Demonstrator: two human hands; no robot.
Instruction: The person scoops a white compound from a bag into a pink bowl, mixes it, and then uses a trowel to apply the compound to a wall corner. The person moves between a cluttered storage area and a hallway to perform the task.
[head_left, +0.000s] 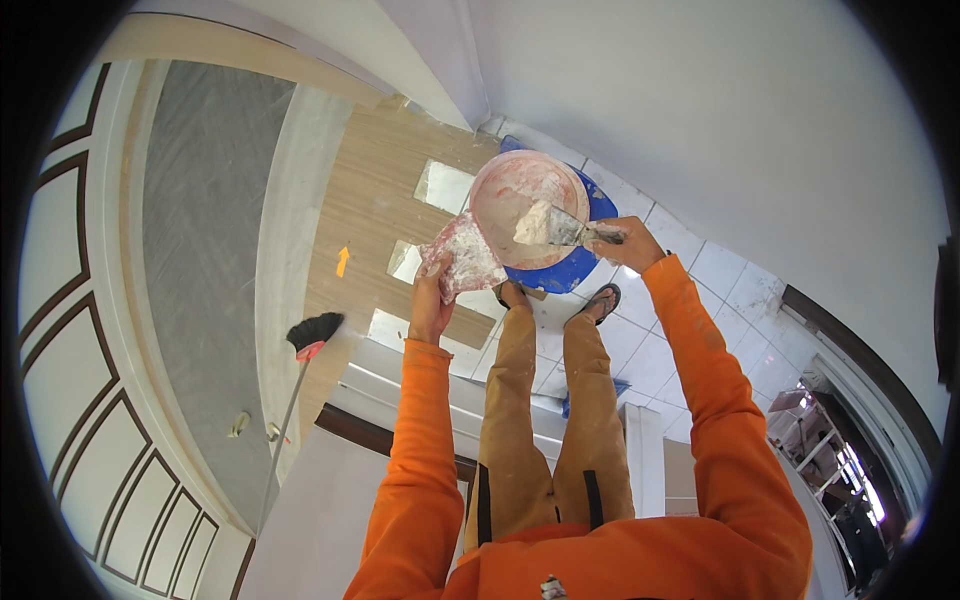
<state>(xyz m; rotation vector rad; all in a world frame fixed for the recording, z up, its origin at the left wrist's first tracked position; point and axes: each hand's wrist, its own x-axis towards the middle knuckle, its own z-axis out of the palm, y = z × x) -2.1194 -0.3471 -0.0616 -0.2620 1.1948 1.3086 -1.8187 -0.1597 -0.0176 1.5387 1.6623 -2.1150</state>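
Observation:
My left hand (430, 308) grips the lower left edge of a reddish flat board (466, 258) smeared with white plaster. My right hand (634, 244) is closed around the handle of a putty knife (568, 230), its blade pointing left and loaded with a whitish lump of plaster (536, 222). Below the blade is a round pinkish tub (488, 182), its inner wall coated in the same paste. The board overlaps the tub's left side in this view; whether they touch I cannot tell. Under the tub, a blue base (602, 203) sticks out, stained with splashes.
White floor tiles (722, 268) surround my sandalled feet, with wood-look flooring (370, 190) to the left. A long-handled broom (316, 332) with black bristles stands at lower left. Behind the tub rises a white wall (690, 110). A metal rack (825, 440) appears at far right.

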